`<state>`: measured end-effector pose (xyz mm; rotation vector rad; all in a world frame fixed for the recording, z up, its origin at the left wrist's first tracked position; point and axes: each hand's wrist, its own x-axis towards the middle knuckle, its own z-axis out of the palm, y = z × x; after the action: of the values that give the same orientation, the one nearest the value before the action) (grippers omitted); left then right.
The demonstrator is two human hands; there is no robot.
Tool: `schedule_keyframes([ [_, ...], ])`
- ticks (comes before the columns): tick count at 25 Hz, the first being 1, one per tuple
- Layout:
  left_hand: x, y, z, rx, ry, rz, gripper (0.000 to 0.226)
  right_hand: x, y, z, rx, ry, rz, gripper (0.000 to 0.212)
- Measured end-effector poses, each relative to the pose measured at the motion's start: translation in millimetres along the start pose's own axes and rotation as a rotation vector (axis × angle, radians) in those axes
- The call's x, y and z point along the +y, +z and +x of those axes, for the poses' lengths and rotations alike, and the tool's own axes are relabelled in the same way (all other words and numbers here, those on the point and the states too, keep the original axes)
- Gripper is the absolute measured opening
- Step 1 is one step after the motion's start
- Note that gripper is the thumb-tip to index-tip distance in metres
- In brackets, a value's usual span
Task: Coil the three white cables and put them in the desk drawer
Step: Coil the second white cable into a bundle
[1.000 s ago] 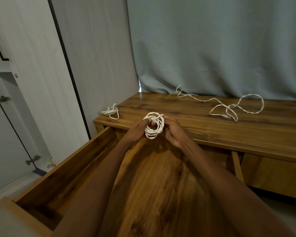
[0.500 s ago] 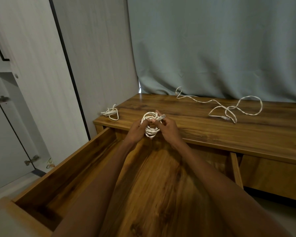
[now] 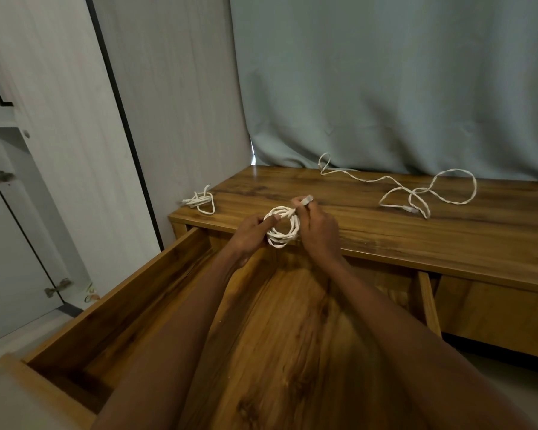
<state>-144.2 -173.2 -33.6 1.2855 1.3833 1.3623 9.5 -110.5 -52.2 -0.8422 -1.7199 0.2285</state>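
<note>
Partly hidden, the coil (image 3: 282, 226) shows only its top arc and near loops, since both hands cover its sides. Left hand (image 3: 249, 231) pinches the coil's left side with thumb and fingers closed on the strands. Right hand (image 3: 318, 231) grips the right side, and its fingertips pinch the plug end (image 3: 307, 200) above the ring; how the end passes around the loops is too small to tell. Both forearms run out of the bottom of the view. Coil and hands hover at the front edge of the surface (image 3: 385, 231), over the back of the open drawer (image 3: 280, 336), whose wooden bottom lies bare between the arms. A small bundle (image 3: 201, 200) sits at the surface's left corner, its plug poking past the edge. A loose cable (image 3: 416, 193) sprawls to the right near the curtain (image 3: 385, 82), well apart from the hands. Compared with half a second ago, the plug end stands higher above the ring and the coil looks rounder
</note>
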Motion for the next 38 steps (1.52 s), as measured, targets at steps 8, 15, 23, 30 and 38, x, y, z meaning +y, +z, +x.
schedule_keyframes([
  [8, 9.9, 5.2, -8.2, -0.135, 0.344, 0.409, 0.045, -5.1, 5.2, 17.3, 0.099, 0.689, 0.647, 0.022],
  [15, 0.6, 3.8, -0.5, 0.067, 0.493, 0.758, 0.035, -13.7, -4.1, 17.6, 0.003, 0.788, 0.778, 0.02],
  [23, -4.1, 10.4, -4.7, 0.072, 0.617, 0.73, 0.036, -15.8, -11.3, 20.3, -0.038, 0.91, 0.918, 0.028],
  [30, -6.7, 10.3, -5.5, 0.123, 0.778, 0.768, 0.033, -14.8, -10.4, 15.9, -0.093, 0.868, 0.85, 0.025],
  [38, -10.1, -1.7, -3.5, 0.333, 0.559, 0.602, 0.028, -23.1, -0.4, 10.1, -0.446, 0.573, 0.57, 0.057],
])
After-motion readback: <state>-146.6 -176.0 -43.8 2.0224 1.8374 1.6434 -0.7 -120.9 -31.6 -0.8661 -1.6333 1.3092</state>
